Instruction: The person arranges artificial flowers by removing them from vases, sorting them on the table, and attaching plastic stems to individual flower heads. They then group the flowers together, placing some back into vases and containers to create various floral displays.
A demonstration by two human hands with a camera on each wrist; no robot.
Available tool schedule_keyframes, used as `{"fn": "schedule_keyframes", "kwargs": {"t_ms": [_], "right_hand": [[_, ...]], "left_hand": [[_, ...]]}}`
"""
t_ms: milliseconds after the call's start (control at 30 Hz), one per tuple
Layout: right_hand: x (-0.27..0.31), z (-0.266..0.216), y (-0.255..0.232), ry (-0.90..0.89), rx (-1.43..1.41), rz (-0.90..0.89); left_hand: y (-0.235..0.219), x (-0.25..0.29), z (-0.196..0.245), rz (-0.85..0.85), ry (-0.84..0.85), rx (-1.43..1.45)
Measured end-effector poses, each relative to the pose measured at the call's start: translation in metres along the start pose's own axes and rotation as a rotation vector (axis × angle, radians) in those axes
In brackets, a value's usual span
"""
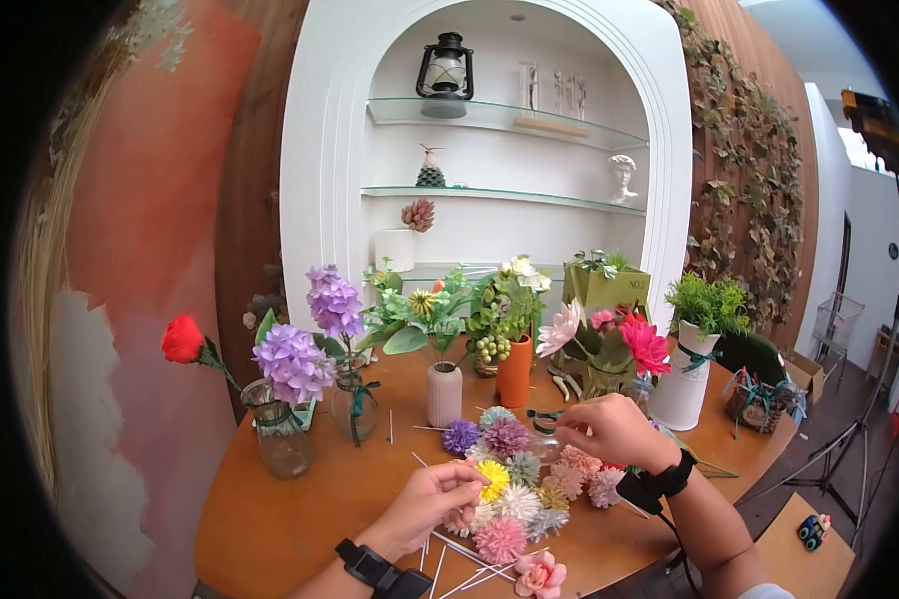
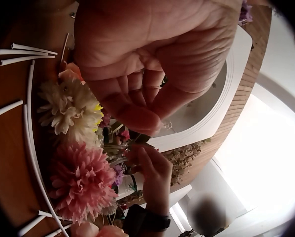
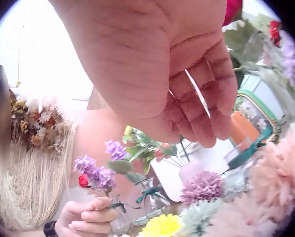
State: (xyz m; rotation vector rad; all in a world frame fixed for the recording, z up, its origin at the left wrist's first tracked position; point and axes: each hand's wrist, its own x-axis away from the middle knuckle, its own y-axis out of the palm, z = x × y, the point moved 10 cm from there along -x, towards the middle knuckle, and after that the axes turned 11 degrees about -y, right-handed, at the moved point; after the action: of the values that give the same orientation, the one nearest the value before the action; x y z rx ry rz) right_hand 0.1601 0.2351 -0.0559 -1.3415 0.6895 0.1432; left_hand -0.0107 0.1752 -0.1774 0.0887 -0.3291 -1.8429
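Note:
My left hand (image 1: pixel 435 504) is raised over the front of the table, left of the yellow pompom flower (image 1: pixel 493 480). In the left wrist view its thumb and forefinger meet at the tips and the other fingers curl in; no object shows clearly between them. My right hand (image 1: pixel 614 431) hovers palm down over the flower heads, close to a small glass jar (image 1: pixel 543 446) with a green ribbon. Its fingers (image 3: pixel 206 118) bend loosely, with no thing visible in the palm. A pink pompom flower (image 1: pixel 500 540) and a white one (image 1: pixel 517 503) lie between the hands.
Thin white sticks (image 1: pixel 474 571) lie at the table's front edge beside a pink rose (image 1: pixel 540 575). Glass vases (image 1: pixel 285 444) with purple flowers stand at left. Behind the pompoms are a ribbed pink vase (image 1: pixel 445 397), an orange vase (image 1: pixel 514 373) and a white vase (image 1: pixel 681 384).

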Motion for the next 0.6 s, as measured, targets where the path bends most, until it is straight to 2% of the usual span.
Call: {"fn": "schedule_keyframes", "kwargs": {"t_ms": [33, 100, 200, 367, 433, 567, 600], "right_hand": [[0.005, 0.008, 0.005, 0.005, -0.006, 0.009], [0.018, 0.027, 0.003, 0.072, -0.148, 0.184], [0.033, 0.039, 0.0, 0.114, -0.154, 0.285], [0.048, 0.054, -0.01, 0.245, -0.228, 0.319], [0.049, 0.049, -0.017, 0.147, -0.13, 0.324], [0.058, 0.062, -0.018, 0.258, -0.077, 0.267], [0.059, 0.06, -0.018, 0.236, -0.031, 0.241]], "left_hand": [[0.0, 0.0, 0.0, 0.003, -0.003, 0.004], [0.001, 0.001, 0.001, 0.017, -0.016, 0.008], [0.0, 0.003, 0.002, 0.043, -0.02, 0.036], [-0.003, 0.005, 0.002, 0.084, -0.013, 0.063], [-0.001, 0.006, 0.002, 0.072, -0.019, 0.071], [-0.001, 0.007, 0.003, 0.112, -0.011, 0.058], [0.0, 0.008, 0.003, 0.111, -0.011, 0.047]]}}
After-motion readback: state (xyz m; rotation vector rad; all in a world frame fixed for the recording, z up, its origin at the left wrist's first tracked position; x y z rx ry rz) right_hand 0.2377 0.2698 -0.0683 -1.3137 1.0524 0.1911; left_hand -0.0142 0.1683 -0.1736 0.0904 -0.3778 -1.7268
